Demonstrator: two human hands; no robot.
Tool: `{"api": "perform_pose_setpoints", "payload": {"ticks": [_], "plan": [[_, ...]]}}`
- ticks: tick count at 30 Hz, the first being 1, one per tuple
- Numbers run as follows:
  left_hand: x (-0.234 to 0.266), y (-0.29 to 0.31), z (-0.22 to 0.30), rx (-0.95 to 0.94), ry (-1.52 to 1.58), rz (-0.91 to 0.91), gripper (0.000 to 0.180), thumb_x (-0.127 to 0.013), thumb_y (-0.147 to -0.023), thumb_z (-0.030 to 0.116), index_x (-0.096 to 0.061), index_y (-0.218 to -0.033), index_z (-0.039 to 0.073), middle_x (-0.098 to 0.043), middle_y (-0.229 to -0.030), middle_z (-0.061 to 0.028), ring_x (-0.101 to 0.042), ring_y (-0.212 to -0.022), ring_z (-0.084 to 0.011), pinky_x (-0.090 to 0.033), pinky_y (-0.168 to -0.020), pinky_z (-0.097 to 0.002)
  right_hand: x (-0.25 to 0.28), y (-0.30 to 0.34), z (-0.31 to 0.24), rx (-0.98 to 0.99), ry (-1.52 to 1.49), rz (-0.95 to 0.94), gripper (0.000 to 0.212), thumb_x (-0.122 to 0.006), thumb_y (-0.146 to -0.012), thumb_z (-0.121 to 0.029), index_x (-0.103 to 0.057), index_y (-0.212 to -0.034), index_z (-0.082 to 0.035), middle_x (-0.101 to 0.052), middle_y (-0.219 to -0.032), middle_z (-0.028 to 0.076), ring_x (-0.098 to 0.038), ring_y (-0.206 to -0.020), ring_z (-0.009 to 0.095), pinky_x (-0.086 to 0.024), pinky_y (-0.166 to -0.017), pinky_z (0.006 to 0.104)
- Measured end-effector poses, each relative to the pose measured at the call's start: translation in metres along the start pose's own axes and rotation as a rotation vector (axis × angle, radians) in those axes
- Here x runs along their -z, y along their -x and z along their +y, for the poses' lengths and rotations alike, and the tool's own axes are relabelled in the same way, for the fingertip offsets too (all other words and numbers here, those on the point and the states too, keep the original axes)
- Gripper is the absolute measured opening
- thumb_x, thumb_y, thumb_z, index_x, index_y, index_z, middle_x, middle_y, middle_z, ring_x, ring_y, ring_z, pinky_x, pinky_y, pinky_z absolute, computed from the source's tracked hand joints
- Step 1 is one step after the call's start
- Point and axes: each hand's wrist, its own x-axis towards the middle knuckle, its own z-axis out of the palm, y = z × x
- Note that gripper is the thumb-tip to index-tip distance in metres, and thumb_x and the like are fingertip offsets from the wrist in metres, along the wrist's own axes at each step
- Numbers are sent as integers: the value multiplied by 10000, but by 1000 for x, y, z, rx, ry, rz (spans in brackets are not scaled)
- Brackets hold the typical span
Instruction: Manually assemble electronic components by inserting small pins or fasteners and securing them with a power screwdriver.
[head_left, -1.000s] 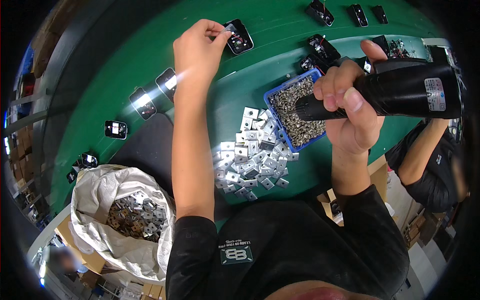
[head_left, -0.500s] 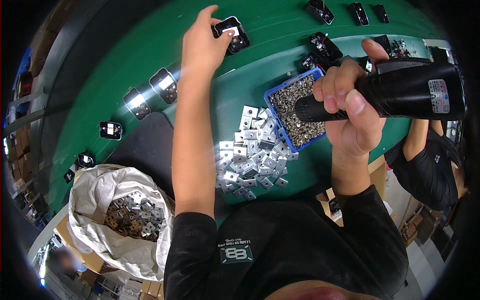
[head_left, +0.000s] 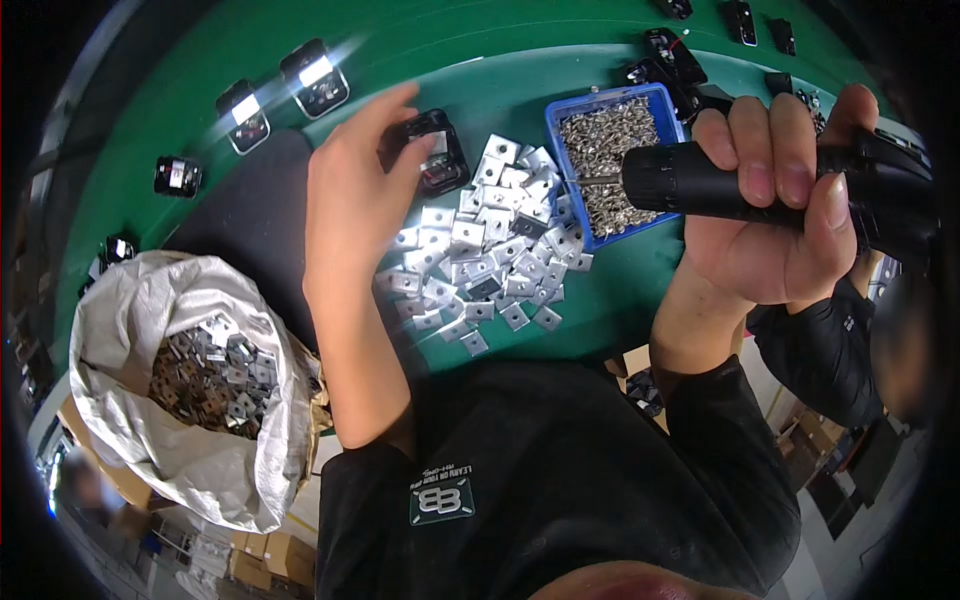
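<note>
My left hand [head_left: 360, 185] has its thumb and fingers around a small black plastic housing [head_left: 445, 170] with parts inside, just left of the metal pieces. My right hand [head_left: 775, 205] is wrapped around a black electric screwdriver [head_left: 675, 182]. Its thin bit points left, over a blue tray [head_left: 589, 238] filled with small silver screws [head_left: 605, 140]. Whether a screw sits on the bit I cannot tell. Between the housing and the tray lies a loose pile of silver square metal pieces with holes [head_left: 490, 240].
A white woven bag [head_left: 180, 465] of similar metal pieces stands at the left, by a dark mat [head_left: 250, 200]. More black housings [head_left: 315, 80] rest on the green belt [head_left: 420, 35] along the far side. Another person's dark sleeve [head_left: 815, 350] shows at right.
My left hand has brought the housing off the green belt, nearer to me and beside the metal pieces. The screwdriver in my right hand has shifted right. The view has moved too.
</note>
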Motion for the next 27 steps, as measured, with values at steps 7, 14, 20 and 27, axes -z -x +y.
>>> {"api": "perform_pose_setpoints", "payload": {"ticks": [7,14,20,27], "plan": [[5,36,15,-372,14,265,387,-648,-709,60,-636,-1096,55,-647,-1050,-125,-606,-942,-292,-467,-856,-376,-9,3,-1,-45,-122,-81,499,-548,-872,-185,-395,-1346,-155,-498,-818,-37,-462,-777,99,-356,-813,307],[-26,47,25,-647,-84,230,323,-805,-650,164,-701,-944,76,-673,-889,-31,-599,-773,-201,-418,-738,-300,-20,3,-14,-139,-160,-78,494,-565,-864,-188,-392,-1326,-154,-501,-808,-49,-474,-766,86,-363,-806,294],[-34,45,18,-772,-28,290,248,-780,-665,190,-706,-872,76,-647,-813,5,-576,-705,-156,-386,-682,-301,-10,-2,-16,-201,-210,-166,487,-581,-857,-193,-397,-1306,-152,-508,-801,-51,-490,-760,80,-369,-804,289],[-35,48,19,-785,-4,306,202,-755,-689,167,-714,-869,87,-662,-852,9,-577,-708,-137,-382,-675,-290,-4,-3,-26,-250,-201,-197,477,-594,-848,-198,-400,-1281,-154,-524,-805,-47,-515,-771,78,-373,-809,286]]}}
